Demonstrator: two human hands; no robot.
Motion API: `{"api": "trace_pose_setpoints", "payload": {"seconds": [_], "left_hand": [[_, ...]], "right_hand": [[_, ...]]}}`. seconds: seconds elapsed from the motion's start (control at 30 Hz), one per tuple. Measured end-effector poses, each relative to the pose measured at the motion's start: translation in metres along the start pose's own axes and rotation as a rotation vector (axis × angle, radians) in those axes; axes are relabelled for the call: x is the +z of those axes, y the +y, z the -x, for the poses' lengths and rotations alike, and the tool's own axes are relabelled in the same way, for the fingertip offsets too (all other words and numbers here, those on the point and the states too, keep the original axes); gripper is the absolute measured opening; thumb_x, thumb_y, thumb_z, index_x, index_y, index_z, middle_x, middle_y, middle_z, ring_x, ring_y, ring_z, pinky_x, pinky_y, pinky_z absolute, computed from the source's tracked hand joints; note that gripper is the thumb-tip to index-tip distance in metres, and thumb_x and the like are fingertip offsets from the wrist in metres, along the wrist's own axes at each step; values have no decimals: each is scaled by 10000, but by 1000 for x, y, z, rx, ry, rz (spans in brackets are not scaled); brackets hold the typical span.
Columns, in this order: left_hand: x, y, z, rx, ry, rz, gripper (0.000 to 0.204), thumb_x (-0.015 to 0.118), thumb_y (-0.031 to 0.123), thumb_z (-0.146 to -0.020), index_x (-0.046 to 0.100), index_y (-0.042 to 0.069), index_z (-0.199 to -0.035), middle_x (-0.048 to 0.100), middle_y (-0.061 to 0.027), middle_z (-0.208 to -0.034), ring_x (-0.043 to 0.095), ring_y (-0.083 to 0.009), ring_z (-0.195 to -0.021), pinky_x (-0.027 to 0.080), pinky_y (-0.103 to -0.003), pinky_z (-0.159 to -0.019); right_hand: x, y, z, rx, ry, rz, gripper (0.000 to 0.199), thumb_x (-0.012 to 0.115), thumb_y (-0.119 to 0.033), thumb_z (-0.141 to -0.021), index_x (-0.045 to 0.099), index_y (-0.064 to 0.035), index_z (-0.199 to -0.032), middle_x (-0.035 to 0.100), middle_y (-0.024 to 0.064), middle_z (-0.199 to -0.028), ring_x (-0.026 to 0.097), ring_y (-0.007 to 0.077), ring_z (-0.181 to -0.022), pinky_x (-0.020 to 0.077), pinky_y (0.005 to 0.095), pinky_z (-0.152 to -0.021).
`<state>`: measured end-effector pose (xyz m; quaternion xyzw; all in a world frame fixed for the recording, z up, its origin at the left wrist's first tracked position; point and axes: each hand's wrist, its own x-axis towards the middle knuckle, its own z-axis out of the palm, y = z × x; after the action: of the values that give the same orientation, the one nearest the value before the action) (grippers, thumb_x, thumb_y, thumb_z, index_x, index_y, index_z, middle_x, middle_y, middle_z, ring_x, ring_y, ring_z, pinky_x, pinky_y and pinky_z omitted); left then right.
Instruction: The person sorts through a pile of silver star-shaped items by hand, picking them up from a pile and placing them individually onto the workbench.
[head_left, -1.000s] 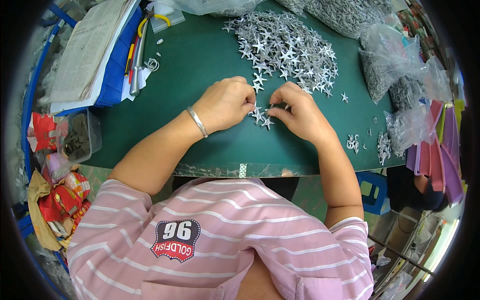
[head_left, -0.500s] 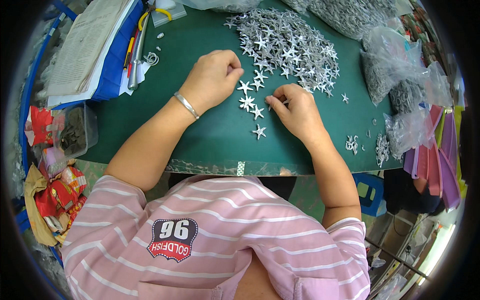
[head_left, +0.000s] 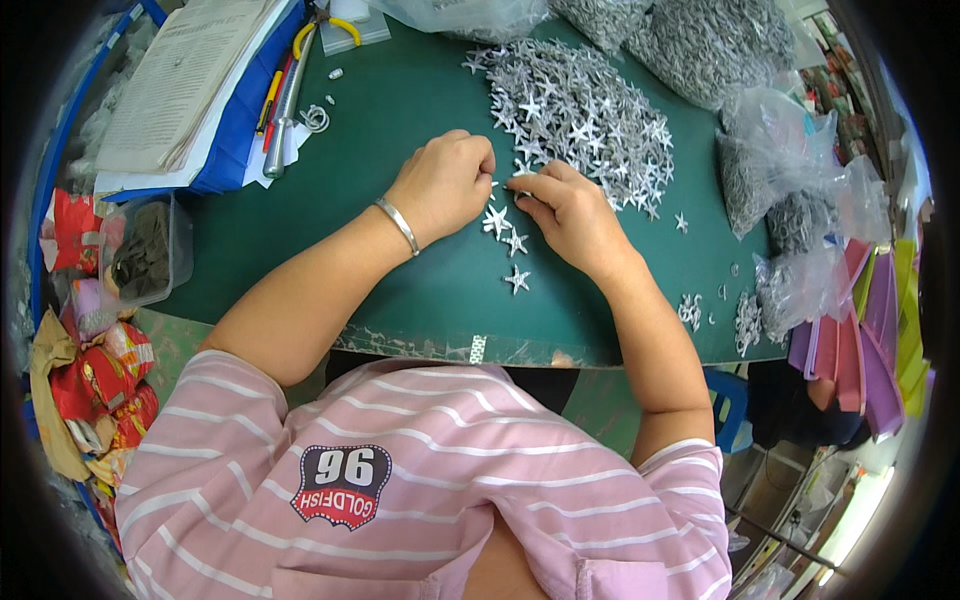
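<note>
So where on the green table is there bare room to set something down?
The widest free patch of green table lies left of the left hand, between the metal tube and the near edge. A smaller one sits right of the right hand, before the small star clusters. The star pile and bags crowd the far right.

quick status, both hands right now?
Left hand: curled closed at the edge of the silver star pile; contents cannot be told.
Right hand: fingertips pinched on a small silver piece.
</note>
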<state>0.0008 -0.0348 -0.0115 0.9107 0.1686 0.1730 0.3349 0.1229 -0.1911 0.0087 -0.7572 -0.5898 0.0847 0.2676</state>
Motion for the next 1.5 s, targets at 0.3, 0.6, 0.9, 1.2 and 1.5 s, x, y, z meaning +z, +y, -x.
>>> {"api": "trace_pose_setpoints", "payload": {"seconds": [0.3, 0.6, 0.9, 1.2, 1.5], "left_hand": [[-3, -1, 0, 10, -21, -35, 126, 703, 115, -777, 637, 14, -814, 600, -122, -815, 623, -298, -748, 506, -389, -676], [-12, 1, -9, -165, -89, 590, 112, 690, 29, -786, 669, -13, -889, 671, -64, -826, 633, -115, -712, 507, -241, -666], [-27, 0, -13, -494, -227, 1620, 158, 643, 186, -847, 580, 42, -865, 547, -23, -787, 463, -73, -601, 317, -187, -445], [-18, 11, 5, 95, -314, 139, 217, 800, 155, -675, 686, 30, -811, 595, -83, -758, 601, -218, -685, 486, -331, -632], [-17, 6, 6, 398, -341, 65, 92, 735, 120, -729, 711, 82, -810, 628, -57, -843, 634, -260, -803, 505, -380, -714]], "right_hand": [[-4, 3, 5, -15, -7, 11, 136, 670, -114, -826, 655, -85, -958, 591, 81, -879, 629, 321, -775, 517, 411, -655], [-13, 2, -1, 28, 60, -23, 101, 674, -55, -813, 631, -33, -902, 585, 130, -873, 611, 337, -792, 503, 398, -685], [-13, 8, 7, 19, -92, -76, 231, 688, -39, -802, 668, -74, -1029, 593, 105, -907, 615, 306, -785, 498, 379, -711], [-11, 4, 2, 70, -20, -126, 104, 694, -69, -815, 684, -27, -909, 601, 127, -842, 619, 303, -772, 498, 370, -683], [-20, 13, 3, 176, 107, -159, 108, 677, -52, -831, 706, -25, -932, 613, 105, -782, 603, 217, -707, 474, 315, -637]]}}
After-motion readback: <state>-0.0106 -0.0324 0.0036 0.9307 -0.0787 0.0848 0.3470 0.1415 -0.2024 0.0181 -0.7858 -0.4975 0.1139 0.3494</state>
